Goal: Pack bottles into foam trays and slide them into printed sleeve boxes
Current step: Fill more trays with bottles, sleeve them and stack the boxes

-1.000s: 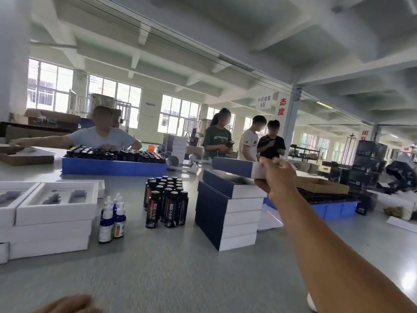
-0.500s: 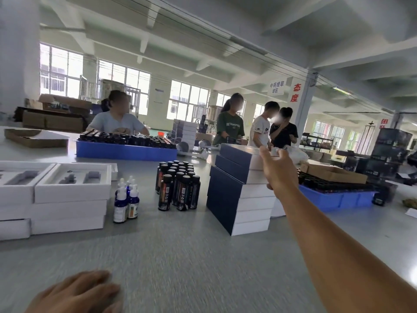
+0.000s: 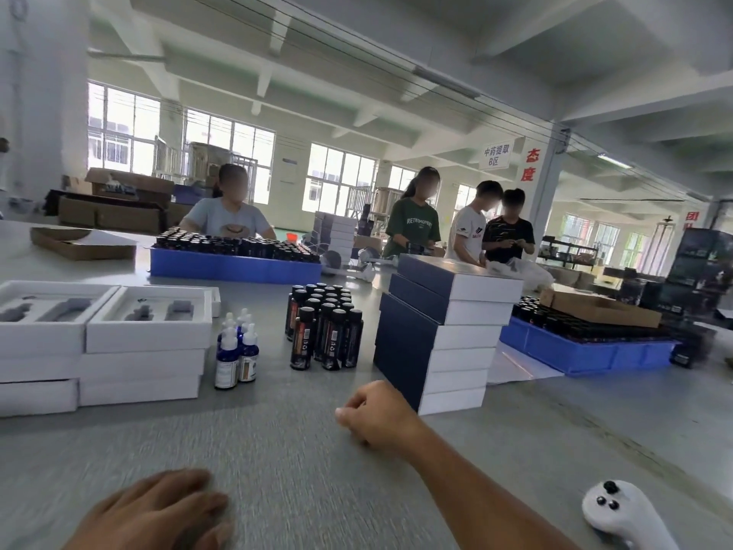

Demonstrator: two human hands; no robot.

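On the grey table (image 3: 277, 450), near edge, left hand (image 3: 158, 514) lies flat, fingers straight & together, holding nothing. Right hand (image 3: 377, 416) hovers/rests just in front of the sleeve box stack (image 3: 444, 335), fingers loosely curled under, nothing in its grip; can't tell if knuckles touch the tabletop. The stack is navy w/ white ends, several boxes high, top ones offset a bit. Just left of it stands a cluster of dark bottles (image 3: 323, 331), upright, black caps. Further left, a small group of blue dropper bottles (image 3: 236, 353) w/ white tips, right beside the foam trays (image 3: 148, 311): white, stacked, top ones open w/ empty grey cut-outs. Behind, a blue crate (image 3: 234, 267) full of dark bottles; a 2nd blue crate (image 3: 587, 347) to the right w/ a cardboard tray on top. White controller (image 3: 622, 514) lies near bottom right. Four people across the table, one seated, three standing.
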